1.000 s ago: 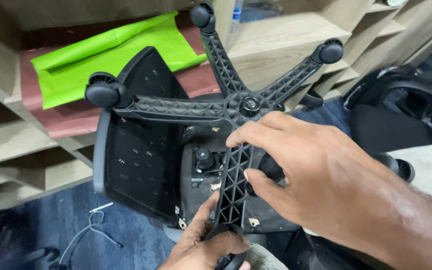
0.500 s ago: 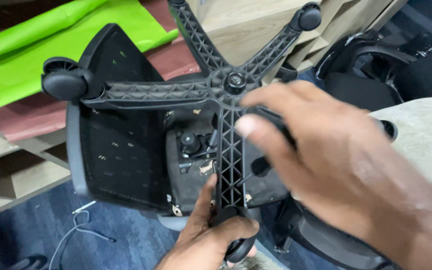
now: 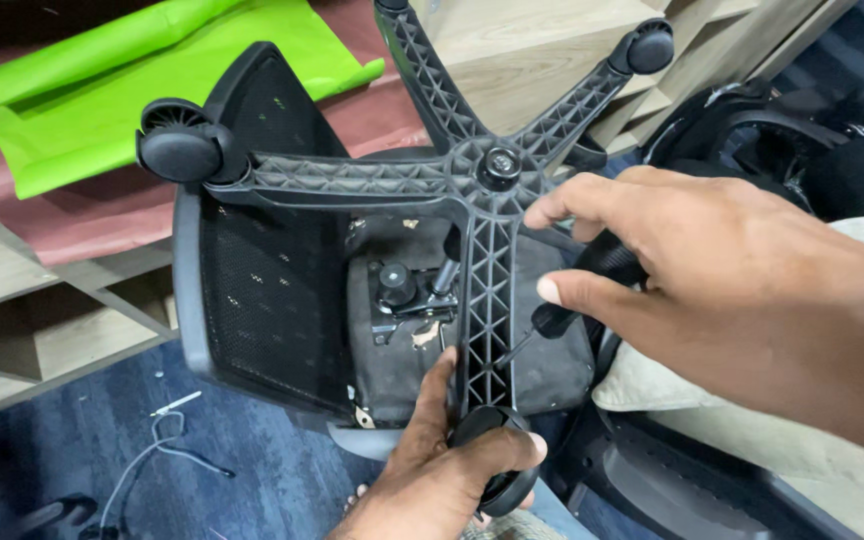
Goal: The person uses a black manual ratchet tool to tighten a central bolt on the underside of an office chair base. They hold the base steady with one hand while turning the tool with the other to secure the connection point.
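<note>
- Wooden shelves (image 3: 512, 50) run along the back. The top one has a bright green sheet (image 3: 102, 90) lying on a reddish-brown sheet (image 3: 82, 215); the cubbies lower left look bare as far as I can see.
- The office chair (image 3: 272, 290) is flipped upside down in the middle of the shot, over blue carpet (image 3: 72, 470), mesh seat facing up and to the left.
- Its black five-arm base (image 3: 472, 200) is star shaped with a ribbed lattice pattern and a round hub in the center. One wheel (image 3: 180, 152) sits on the left arm, another at upper right.
- A second dark chair (image 3: 772, 130) sits off to the right.
- Right hand (image 3: 712, 280) is wrapped around a black-handled screwdriver (image 3: 572, 295), thumb and fingers pinching the grip, thin shaft pointing down toward the near arm.
- Left hand (image 3: 442, 470) is clamped on the near wheel (image 3: 497, 460) at the bottom, thumb up along the arm.
- A loose white wire (image 3: 167, 440) lies on the carpet.
</note>
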